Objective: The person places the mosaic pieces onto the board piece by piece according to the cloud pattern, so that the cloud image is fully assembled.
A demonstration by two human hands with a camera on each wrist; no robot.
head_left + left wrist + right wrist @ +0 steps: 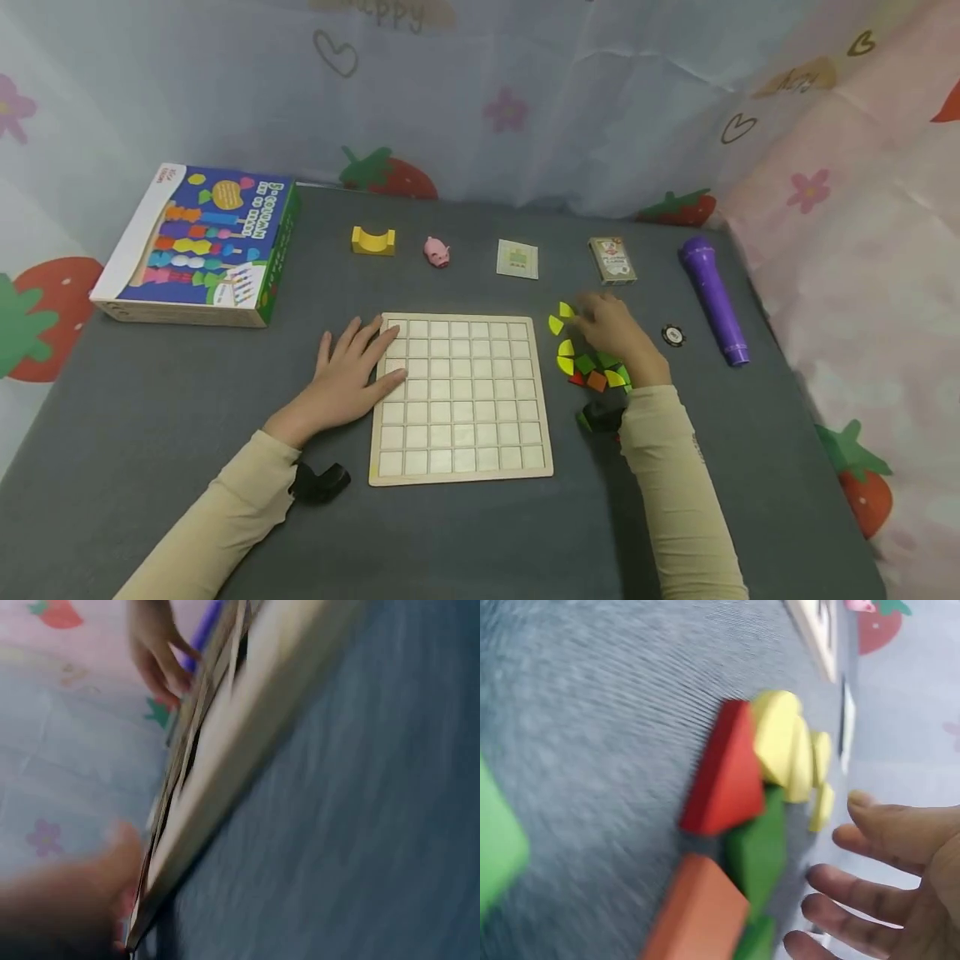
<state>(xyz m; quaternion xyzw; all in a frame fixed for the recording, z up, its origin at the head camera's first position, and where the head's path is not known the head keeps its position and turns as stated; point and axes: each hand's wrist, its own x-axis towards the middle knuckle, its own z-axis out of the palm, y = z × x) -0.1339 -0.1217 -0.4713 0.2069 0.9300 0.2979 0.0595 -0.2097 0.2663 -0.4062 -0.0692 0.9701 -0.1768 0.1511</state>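
Observation:
A pale wooden grid board lies flat on the dark grey table. My left hand has its fingers spread, with the fingertips and thumb resting on the board's upper left part. To the right of the board, my right hand is over a cluster of small coloured pieces. In the right wrist view its fingers are loosely extended and nothing shows between them. Close by lie several yellow quarter-round pieces, a red wedge, green blocks and an orange block. My right arm hides part of the cluster.
At the back left stands a blue game box. Along the back lie a yellow arched block, a pink pig figure, a square card and a card box. Further right are a black chip and a purple microphone.

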